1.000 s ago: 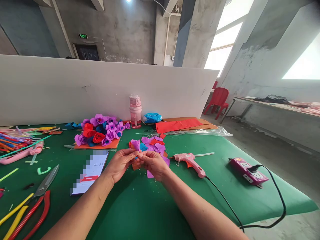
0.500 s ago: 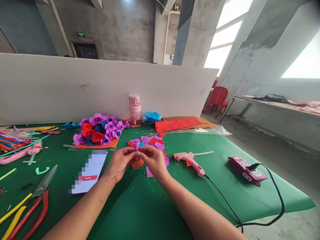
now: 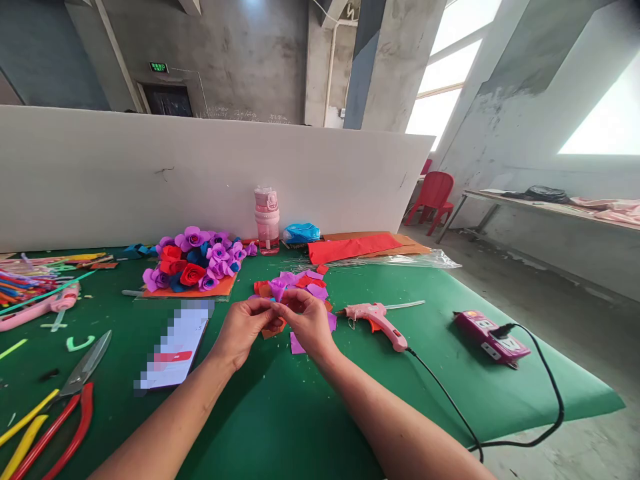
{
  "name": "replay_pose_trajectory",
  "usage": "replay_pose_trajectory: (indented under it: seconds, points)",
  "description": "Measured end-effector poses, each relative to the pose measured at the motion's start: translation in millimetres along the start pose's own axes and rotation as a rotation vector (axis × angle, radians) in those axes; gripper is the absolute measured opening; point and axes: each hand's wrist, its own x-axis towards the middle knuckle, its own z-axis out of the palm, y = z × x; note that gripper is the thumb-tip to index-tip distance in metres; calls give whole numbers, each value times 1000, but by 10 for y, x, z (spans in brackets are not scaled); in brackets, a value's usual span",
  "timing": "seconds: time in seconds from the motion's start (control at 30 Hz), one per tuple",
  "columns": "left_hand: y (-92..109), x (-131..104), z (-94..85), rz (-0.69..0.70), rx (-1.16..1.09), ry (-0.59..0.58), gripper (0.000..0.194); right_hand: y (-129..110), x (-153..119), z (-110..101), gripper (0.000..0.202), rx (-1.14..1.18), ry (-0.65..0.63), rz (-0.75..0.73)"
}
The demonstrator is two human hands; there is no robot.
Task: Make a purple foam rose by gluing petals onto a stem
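A small purple paper flower [image 3: 278, 288] is pinched between my two hands over the middle of the green table. My left hand [image 3: 247, 327] closes thumb and fingers at its base from the left. From the right, my right hand [image 3: 306, 321] pinches the same base, the fingertips of both hands nearly touching. The lower part of the flower is hidden behind the fingers. Loose purple, red and orange paper petals [image 3: 317, 291] lie just behind and around my hands. A pink hot glue gun [image 3: 376, 321] with a clear glue stick rests right of my right hand.
Finished paper flowers [image 3: 200, 260] are heaped at the back left, near a pink bottle [image 3: 267, 223]. A phone [image 3: 180, 353], scissors [image 3: 87, 367] and pliers-like red handles [image 3: 75, 427] lie left. A power strip [image 3: 493, 340] with a black cord sits right. A white board [image 3: 215, 173] stands behind.
The purple flower has tipped and shifted slightly right and down between my fingertips. Both hands keep their pinch in nearly the same place. The whole view has shifted slightly.
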Motion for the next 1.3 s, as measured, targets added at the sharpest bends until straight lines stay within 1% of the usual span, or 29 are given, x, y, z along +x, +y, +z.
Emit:
replay_pose_trajectory:
  seconds: [0.07, 0.27, 0.57, 0.87, 0.97, 1.07, 1.13, 1.3]
  points:
    - [-11, 3, 1, -2, -6, -5, 30, 25, 7, 1, 23, -6, -2, 19]
    - [-13, -3, 14, -11, -9, 21, 34, 31, 6, -8, 17, -67, 20, -20]
    - [-37, 0, 2, -58, 4, -6, 32, -16, -12, 16, 14, -7, 11, 56]
    - [-39, -7, 18, -46, -11, -10, 32, -21, -28, 25, 14, -58, 64, 4]
    - [-48, 6, -2, -33, -16, -28, 30, 12, -7, 10, 20, -26, 30, 26]
    - [-43, 23, -43, -15, -23, -32, 29, 43, 19, -9, 31, 3, -66, 37]
    - [-37, 31, -63, -5, -28, -21, 28, 51, 29, -18, 33, 25, -112, 43]
    - [-57, 28, -53, -23, -22, -47, 29, 24, 28, -15, 31, 101, -81, 109]
